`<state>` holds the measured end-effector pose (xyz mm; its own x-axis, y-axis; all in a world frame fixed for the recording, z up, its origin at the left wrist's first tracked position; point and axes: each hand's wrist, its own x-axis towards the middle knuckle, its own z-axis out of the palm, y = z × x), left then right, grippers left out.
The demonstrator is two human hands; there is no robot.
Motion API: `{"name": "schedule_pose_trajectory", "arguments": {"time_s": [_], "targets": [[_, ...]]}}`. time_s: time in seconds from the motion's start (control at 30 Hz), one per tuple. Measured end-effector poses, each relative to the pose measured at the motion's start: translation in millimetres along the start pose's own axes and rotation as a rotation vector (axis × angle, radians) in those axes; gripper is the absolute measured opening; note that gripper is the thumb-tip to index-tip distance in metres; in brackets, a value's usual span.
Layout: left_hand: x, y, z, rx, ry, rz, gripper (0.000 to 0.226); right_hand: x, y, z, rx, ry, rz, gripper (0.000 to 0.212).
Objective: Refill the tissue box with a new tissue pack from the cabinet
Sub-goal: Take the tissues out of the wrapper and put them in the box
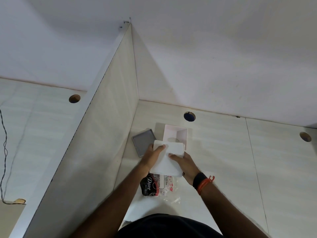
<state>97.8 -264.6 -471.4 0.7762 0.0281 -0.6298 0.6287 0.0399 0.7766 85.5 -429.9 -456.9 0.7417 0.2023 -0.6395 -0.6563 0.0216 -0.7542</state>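
A white stack of tissues [169, 158] is held between both hands above the desk. My left hand [151, 156] grips its left side, thumb on top. My right hand [186, 164] holds the right side, thumb pressed on the top sheet. Just beyond the stack stands the white tissue box [178, 133], open at the top, with an oval slot visible inside. Its grey lid [143, 142] lies flat to the left of the box. Under my wrists lies the empty plastic tissue wrapper [164, 186], black, red and clear, printed "Dove" and "TISSUES".
A tall white partition [103, 117] rises close on the left of the desk [223, 160]. Round cable holes [189, 116] [305, 136] [74, 98] pierce the desk near the wall. A black cable [4, 148] hangs at far left.
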Motion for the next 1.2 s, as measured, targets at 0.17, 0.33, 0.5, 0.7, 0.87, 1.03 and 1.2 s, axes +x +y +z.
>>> {"name": "schedule_pose_trajectory", "arguments": {"time_s": [0.17, 0.33, 0.5, 0.7, 0.87, 1.03, 1.2], "targets": [[3, 1, 3, 0.067, 0.088, 0.029, 0.050, -1, -2, 7, 0.004, 0.060, -0.034, 0.037], [0, 7, 9, 0.045, 0.032, 0.018, 0.061, 3, -2, 8, 0.013, 0.131, -0.047, 0.039], [2, 9, 1, -0.005, -0.035, -0.031, 0.046, 5, -6, -1, 0.026, 0.184, -0.058, 0.039], [5, 9, -1, 0.031, -0.123, -0.065, 0.052, 10, -9, -9, 0.026, 0.129, -0.002, 0.037], [17, 14, -11, 0.008, -0.074, -0.087, 0.043, 15, -23, -34, 0.029, 0.132, 0.058, 0.027], [41, 34, 6, 0.043, -0.044, -0.081, 0.027, 42, -36, -47, 0.002, 0.318, -0.024, 0.028], [86, 53, 27, 0.130, 0.074, -0.001, 0.030, 75, -49, -58, -0.058, 0.435, -0.042, 0.021]]}}
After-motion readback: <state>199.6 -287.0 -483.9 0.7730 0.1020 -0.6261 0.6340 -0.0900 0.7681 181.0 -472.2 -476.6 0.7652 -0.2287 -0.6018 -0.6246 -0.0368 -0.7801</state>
